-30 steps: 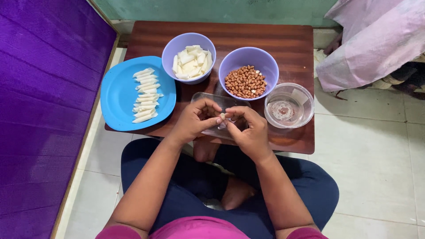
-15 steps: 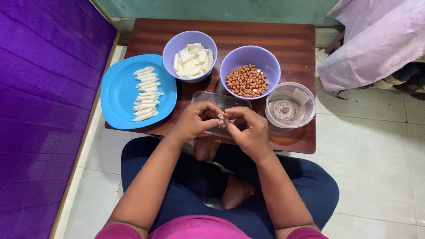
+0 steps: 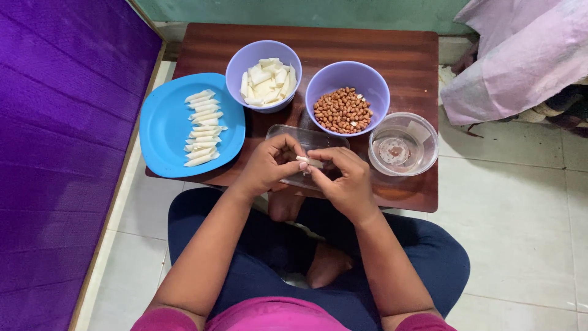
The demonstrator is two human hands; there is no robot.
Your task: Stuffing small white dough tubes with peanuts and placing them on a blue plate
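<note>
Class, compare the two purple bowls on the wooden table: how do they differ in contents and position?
The left purple bowl holds pale white strips; the right purple bowl holds reddish-brown peanuts. The left purple bowl sits beside the blue plate and farther from the person; the right purple bowl sits next to the clear round container. Both look alike in colour, shape and size.
</note>
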